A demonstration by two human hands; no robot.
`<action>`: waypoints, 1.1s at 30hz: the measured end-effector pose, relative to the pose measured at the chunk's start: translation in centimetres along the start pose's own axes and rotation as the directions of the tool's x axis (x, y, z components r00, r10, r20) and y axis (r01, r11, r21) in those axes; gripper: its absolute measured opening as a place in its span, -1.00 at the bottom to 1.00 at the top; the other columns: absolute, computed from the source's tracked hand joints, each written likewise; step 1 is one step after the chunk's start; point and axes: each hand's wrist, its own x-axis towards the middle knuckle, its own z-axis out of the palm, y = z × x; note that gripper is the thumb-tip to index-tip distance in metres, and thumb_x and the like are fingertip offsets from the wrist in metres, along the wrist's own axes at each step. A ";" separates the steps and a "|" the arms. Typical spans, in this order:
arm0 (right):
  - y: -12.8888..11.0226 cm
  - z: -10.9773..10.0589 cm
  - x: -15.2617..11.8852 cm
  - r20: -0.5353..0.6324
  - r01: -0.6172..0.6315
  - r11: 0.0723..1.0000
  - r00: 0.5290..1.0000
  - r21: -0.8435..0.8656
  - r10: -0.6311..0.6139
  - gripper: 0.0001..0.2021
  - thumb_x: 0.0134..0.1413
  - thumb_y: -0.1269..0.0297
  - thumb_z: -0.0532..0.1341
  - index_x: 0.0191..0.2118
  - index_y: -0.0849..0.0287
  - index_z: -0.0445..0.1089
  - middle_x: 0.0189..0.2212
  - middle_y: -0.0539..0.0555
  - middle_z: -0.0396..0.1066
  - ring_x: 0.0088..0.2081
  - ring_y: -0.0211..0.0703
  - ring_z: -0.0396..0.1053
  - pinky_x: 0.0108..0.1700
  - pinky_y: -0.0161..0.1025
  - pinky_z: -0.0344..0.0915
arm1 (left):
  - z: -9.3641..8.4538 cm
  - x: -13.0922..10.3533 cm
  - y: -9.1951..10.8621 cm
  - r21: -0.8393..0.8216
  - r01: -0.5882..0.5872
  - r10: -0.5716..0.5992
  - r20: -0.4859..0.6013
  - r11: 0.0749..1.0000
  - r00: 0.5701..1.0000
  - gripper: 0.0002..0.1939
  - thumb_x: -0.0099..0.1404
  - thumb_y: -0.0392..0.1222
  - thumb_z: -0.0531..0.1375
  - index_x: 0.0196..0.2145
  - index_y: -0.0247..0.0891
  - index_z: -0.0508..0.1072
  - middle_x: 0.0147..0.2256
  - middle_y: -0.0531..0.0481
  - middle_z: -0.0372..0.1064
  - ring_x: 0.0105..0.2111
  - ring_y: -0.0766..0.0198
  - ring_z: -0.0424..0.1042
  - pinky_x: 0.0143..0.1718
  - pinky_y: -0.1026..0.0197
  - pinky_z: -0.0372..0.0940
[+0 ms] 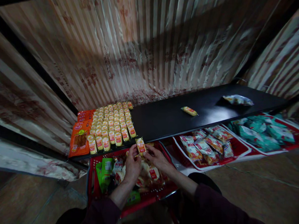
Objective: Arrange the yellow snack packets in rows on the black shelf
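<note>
- Your left hand has its fingers bent in, gripping one side of a wrapped cake.
- Your right hand pinches the opposite side, fingers curled.
- The cake is above the red basket, near the black shelf's front edge, beside rows of similar cakes.

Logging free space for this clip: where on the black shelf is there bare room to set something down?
The black shelf is bare between the rows of wrapped cakes and the lone wrapped cake, and again from there to the shiny packet. Its left end is crowded with orange packets and those rows; the red basket beneath the hands is crowded too.
</note>
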 end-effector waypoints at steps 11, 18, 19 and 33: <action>-2.1 -1.7 2.3 -0.066 0.036 0.999 0.997 -0.031 -0.038 -0.55 -0.02 0.08 0.22 0.01 0.14 0.36 -0.24 0.05 0.49 -0.23 -0.14 0.42 -0.14 -0.22 0.36 | 1.8 3.4 1.3 0.041 -0.065 0.064 0.006 0.997 0.998 -0.58 0.05 -0.55 0.06 -0.13 -0.28 0.35 -0.12 -0.11 0.41 -0.13 0.27 0.41 0.04 0.09 0.25; -1.9 -3.0 4.3 -0.093 0.054 0.997 0.994 -0.054 -0.058 -0.54 0.00 0.07 0.20 0.03 0.15 0.34 -0.20 0.07 0.49 -0.17 -0.10 0.42 -0.07 -0.16 0.34 | 3.1 5.6 1.8 0.147 -0.087 0.087 0.004 0.985 0.996 -0.56 0.06 -0.55 0.06 -0.11 -0.27 0.37 -0.13 -0.10 0.39 -0.15 0.27 0.39 -0.02 0.13 0.27; -1.9 -3.2 4.6 -0.097 0.056 0.997 0.993 -0.055 -0.062 -0.53 -0.01 0.06 0.21 0.02 0.17 0.34 -0.19 0.09 0.49 -0.17 -0.09 0.42 -0.07 -0.16 0.34 | 3.2 5.9 1.8 0.177 -0.089 0.092 -0.008 0.980 0.996 -0.56 0.05 -0.55 0.06 -0.11 -0.27 0.38 -0.15 -0.10 0.38 -0.16 0.27 0.38 -0.04 0.14 0.27; -2.1 -5.5 11.0 -0.178 0.033 0.992 0.983 -0.121 -0.054 -0.50 -0.08 0.06 0.21 0.01 0.14 0.32 -0.40 0.00 0.46 -0.39 -0.18 0.38 -0.27 -0.21 0.33 | 5.1 11.4 4.1 0.330 0.020 -0.009 -0.034 0.944 0.999 -0.54 0.08 -0.50 0.09 -0.05 -0.24 0.36 -0.23 -0.05 0.41 -0.28 0.31 0.40 -0.11 0.21 0.30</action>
